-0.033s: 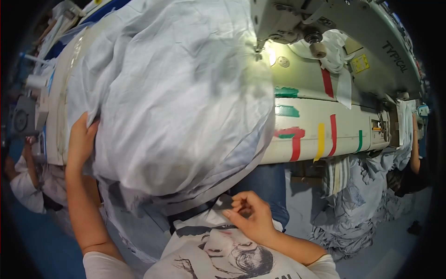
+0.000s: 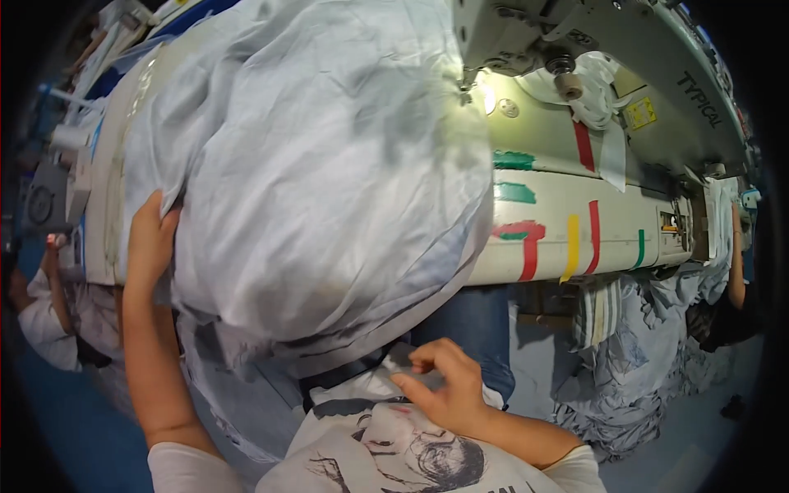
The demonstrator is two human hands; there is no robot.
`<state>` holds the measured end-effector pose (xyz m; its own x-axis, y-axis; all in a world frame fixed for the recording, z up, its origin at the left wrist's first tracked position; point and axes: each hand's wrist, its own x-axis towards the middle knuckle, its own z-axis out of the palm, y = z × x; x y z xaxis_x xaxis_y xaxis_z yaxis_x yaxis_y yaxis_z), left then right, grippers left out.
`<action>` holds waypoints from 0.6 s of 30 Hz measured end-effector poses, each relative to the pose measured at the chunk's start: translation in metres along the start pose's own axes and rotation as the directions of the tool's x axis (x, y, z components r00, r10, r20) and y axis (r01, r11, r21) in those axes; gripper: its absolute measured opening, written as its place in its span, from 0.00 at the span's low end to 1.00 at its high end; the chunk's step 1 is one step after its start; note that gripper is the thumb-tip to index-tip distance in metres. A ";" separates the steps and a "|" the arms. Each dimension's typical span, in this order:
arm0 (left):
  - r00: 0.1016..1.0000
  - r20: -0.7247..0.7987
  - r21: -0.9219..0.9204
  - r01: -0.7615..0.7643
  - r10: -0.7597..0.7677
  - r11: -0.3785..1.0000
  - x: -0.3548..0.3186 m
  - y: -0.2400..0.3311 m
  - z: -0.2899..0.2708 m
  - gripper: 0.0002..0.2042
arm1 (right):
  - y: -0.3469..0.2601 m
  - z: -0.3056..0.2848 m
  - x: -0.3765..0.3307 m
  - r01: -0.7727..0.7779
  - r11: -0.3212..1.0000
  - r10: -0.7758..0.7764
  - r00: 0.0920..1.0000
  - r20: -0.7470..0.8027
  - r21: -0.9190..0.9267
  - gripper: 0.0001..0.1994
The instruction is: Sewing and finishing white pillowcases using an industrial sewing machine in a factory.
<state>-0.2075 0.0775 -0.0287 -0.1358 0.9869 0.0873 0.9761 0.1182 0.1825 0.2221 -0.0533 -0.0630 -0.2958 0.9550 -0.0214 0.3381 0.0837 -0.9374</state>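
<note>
A large pale blue-grey cloth [image 2: 320,181] lies in folds over the sewing table and hangs off its near edge toward my lap. At the cloth's left side, my left hand [image 2: 152,238] is closed on a fold, thumb against fingers. My right hand [image 2: 444,382] is over my lap, just below the cloth's hanging hem. Its fingers are curled, with a gap between thumb and forefinger. Beyond those fingertips is a small grey-white bit of fabric [image 2: 399,358]; no grip on it shows. The cloth's far right edge reaches the lit needle area [image 2: 467,85] of the sewing machine [image 2: 608,49].
Coloured tape strips [image 2: 571,246] mark the table's front right. White fabric strips [image 2: 596,99] lie behind the needle area. Crumpled pale cloth [image 2: 625,370] is heaped on the lower right. Another person's arm [image 2: 53,283] shows at far left, and another's arm [image 2: 737,263] at far right.
The view has shifted slightly, moving the machine and cloth a little to the right. My right thumb and forefinger look a bit farther apart. My left hand keeps its hold on the cloth.
</note>
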 end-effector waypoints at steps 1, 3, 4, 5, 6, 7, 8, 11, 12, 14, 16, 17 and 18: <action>1.000 0.017 -0.152 -0.016 0.019 0.988 -0.003 0.010 0.014 0.18 | 0.006 0.006 -0.006 -0.004 1.000 0.004 1.000 0.003 0.009 0.14; 0.998 -0.063 -0.120 -0.032 0.025 0.992 -0.009 0.018 0.016 0.15 | 0.005 0.023 -0.004 0.522 0.817 -0.520 0.850 0.079 -0.243 0.14; 0.989 -0.142 -0.105 -0.055 0.040 0.993 -0.010 0.016 0.014 0.12 | -0.005 0.035 -0.002 0.559 0.757 -0.540 0.827 0.158 -0.338 0.15; 0.989 -0.144 -0.100 -0.054 0.039 0.994 -0.008 0.011 0.014 0.12 | -0.012 0.047 0.000 0.563 0.756 -0.544 0.824 0.157 -0.334 0.15; 0.987 -0.155 -0.042 -0.036 0.029 0.998 -0.007 0.007 0.014 0.11 | -0.017 0.058 0.002 0.504 0.751 -0.449 0.863 0.231 -0.427 0.15; 0.986 -0.166 0.014 -0.019 0.021 1.000 -0.005 0.003 0.015 0.10 | -0.022 0.069 0.001 0.446 0.728 -0.341 0.894 0.290 -0.520 0.14; 0.986 -0.168 0.013 -0.020 0.022 1.000 -0.002 0.002 0.018 0.10 | -0.013 0.085 -0.002 0.422 0.671 -0.280 0.905 0.319 -0.609 0.12; 0.973 -0.194 0.118 0.147 -0.123 0.982 0.004 -0.008 0.015 0.10 | -0.012 0.102 -0.014 0.407 0.630 -0.084 0.882 0.463 -0.661 0.08; 0.972 -0.200 0.097 0.144 -0.123 0.985 0.007 -0.012 0.015 0.11 | -0.016 0.102 -0.019 0.413 0.630 -0.091 0.881 0.465 -0.658 0.08; 0.974 -0.187 0.104 0.150 -0.129 0.983 0.009 -0.014 0.013 0.13 | -0.027 0.092 -0.027 0.594 0.592 -0.308 0.791 0.528 -0.544 0.04; 0.970 -0.200 0.108 0.165 -0.141 0.980 0.008 -0.014 0.011 0.13 | -0.037 0.085 -0.021 0.657 0.543 -0.425 0.752 0.503 -0.523 0.05; 0.966 -0.207 0.104 0.177 -0.152 0.979 0.008 -0.011 0.011 0.13 | -0.038 0.082 -0.016 0.710 0.486 -0.528 0.704 0.475 -0.510 0.06; 0.964 -0.214 0.116 0.185 -0.157 0.976 0.008 -0.008 0.011 0.12 | -0.038 0.084 -0.011 0.710 0.485 -0.530 0.703 0.475 -0.510 0.06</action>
<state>-0.2146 0.0852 -0.0407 -0.3207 0.9092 0.2655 0.9471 0.3107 0.0803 0.1375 -0.0911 -0.0561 -0.8113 0.4916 0.3164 0.4097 0.8642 -0.2922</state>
